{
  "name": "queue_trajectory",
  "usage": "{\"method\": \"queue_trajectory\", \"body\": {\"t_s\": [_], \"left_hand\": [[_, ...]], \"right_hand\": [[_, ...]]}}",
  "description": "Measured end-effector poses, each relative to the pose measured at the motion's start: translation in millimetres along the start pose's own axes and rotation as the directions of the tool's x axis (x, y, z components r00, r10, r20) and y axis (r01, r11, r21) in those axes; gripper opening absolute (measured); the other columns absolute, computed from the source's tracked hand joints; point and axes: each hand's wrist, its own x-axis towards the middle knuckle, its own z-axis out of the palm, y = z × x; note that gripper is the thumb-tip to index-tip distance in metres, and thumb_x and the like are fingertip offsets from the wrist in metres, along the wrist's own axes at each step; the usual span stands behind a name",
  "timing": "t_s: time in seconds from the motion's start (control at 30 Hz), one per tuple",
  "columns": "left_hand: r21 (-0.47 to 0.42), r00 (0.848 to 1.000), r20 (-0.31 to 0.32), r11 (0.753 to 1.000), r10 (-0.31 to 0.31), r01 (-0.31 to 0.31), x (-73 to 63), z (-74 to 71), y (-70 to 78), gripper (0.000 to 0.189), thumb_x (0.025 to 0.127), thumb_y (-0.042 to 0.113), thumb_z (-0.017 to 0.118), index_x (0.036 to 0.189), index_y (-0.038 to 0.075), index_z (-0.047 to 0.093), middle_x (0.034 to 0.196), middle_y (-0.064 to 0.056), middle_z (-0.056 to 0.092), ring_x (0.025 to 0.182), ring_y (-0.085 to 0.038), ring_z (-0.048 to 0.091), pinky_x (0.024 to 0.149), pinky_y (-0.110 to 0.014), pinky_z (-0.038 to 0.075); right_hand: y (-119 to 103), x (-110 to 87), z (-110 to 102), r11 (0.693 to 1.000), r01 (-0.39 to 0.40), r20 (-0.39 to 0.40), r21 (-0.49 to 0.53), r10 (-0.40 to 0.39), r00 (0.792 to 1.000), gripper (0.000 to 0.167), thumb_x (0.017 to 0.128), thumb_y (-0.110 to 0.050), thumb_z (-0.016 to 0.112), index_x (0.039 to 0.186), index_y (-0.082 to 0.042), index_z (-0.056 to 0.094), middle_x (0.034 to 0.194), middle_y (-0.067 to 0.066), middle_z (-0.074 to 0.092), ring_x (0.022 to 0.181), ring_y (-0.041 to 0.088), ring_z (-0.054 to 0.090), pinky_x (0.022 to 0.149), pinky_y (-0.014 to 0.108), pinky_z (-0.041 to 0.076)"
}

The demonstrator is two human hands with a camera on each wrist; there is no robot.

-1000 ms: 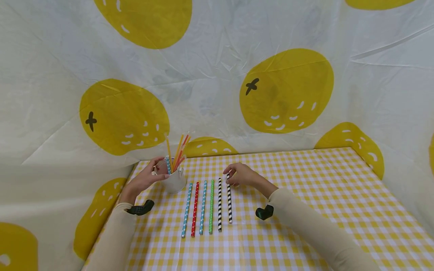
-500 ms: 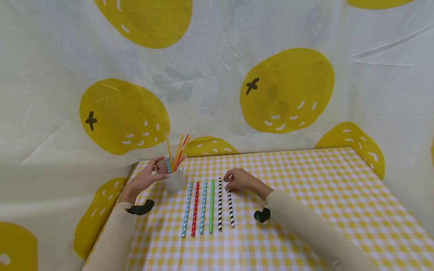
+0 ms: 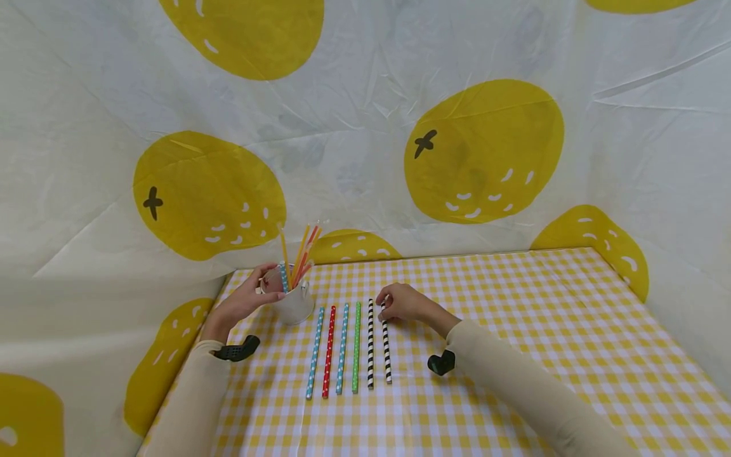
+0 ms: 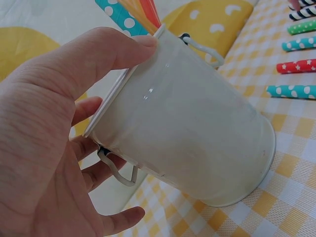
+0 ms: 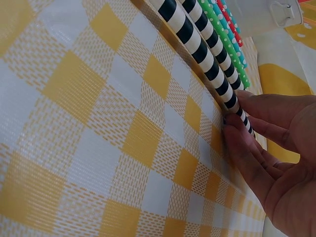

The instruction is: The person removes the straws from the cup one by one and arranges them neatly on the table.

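Note:
My left hand [image 3: 244,303] holds a small white metal bucket [image 3: 295,311] by its rim, thumb on the near side and fingers behind it. Yellow, orange-red and blue dotted straws [image 3: 299,257] stand in the bucket. With thumb and fingertips my right hand [image 5: 291,143] pinches the far end of a black-and-white striped straw [image 3: 387,358], which lies along the tablecloth. A second striped straw [image 3: 370,349] is just left of it, parallel. Further left lie a green dotted straw [image 3: 356,349], a blue one [image 3: 342,352], a red one [image 3: 328,355] and another blue one [image 3: 315,355].
A yellow-and-white checked tablecloth [image 3: 502,317] covers the table. Behind it and at the left hangs a white curtain [image 3: 354,158] printed with big yellow fruit. The bucket stands near the table's back left corner, its small side handle [image 4: 118,170] showing in the left wrist view.
My right hand has drawn the rightmost striped straw slightly toward me, and its near end has then shifted a little left. The left hand stays on the bucket.

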Motion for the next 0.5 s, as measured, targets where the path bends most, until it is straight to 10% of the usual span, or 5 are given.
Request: {"method": "queue_trajectory", "body": {"t_s": [0.5], "left_hand": [[-0.025,1.0,0.007,0.999,-0.027,0.027,1.9,-0.5,0.3,0.081,0.097,0.038,0.07,0.159,0.022,0.021,0.135,-0.017,0.031,0.126,-0.035,0.03,0.094,-0.052,0.034]], "right_hand": [[-0.7,-2.5,-4.0,1.0,0.027,-0.005,0.006,-0.027,1.0,0.026,0.089,-0.01,0.079,0.112,-0.001,0.071,0.077,0.008,0.068,0.068,0.028,0.066,0.059,0.026,0.046]]}}
